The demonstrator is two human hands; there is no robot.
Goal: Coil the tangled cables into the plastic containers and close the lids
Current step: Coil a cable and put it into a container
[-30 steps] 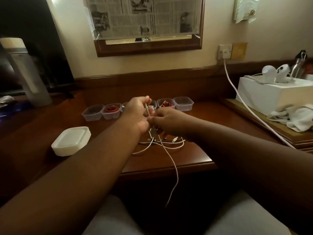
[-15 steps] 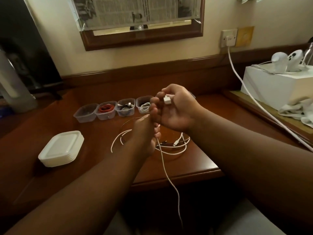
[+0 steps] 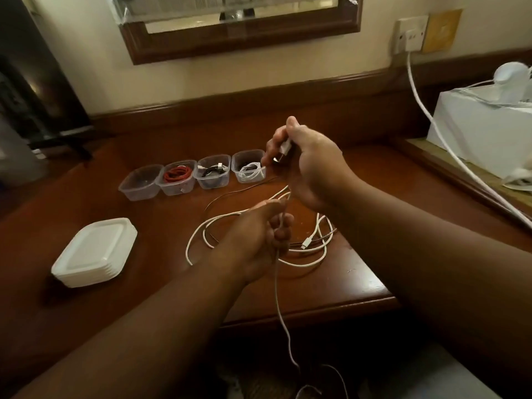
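My right hand (image 3: 309, 165) pinches the white plug end of a white cable (image 3: 280, 306) above the desk. My left hand (image 3: 259, 237) is closed around the same cable lower down; from there it hangs past the desk edge toward my lap. More white cable (image 3: 198, 228) lies in loose tangled loops on the desk under my hands. Behind stands a row of clear plastic containers: one looks empty (image 3: 139, 182), one holds a red coil (image 3: 177, 177), one a dark cable (image 3: 213, 171), one a white cable (image 3: 249, 168). A stack of white lids (image 3: 95, 251) lies at the left.
A thick white cord (image 3: 431, 116) runs from a wall socket (image 3: 410, 33) down across the right side. A white box (image 3: 478, 133) sits on a raised ledge at right. A framed mirror (image 3: 241, 24) hangs on the wall behind the wooden desk (image 3: 357, 275).
My right hand has lifted the plug end up and to the right, while my left hand has slid down the cable toward me. The camera has tilted downward.
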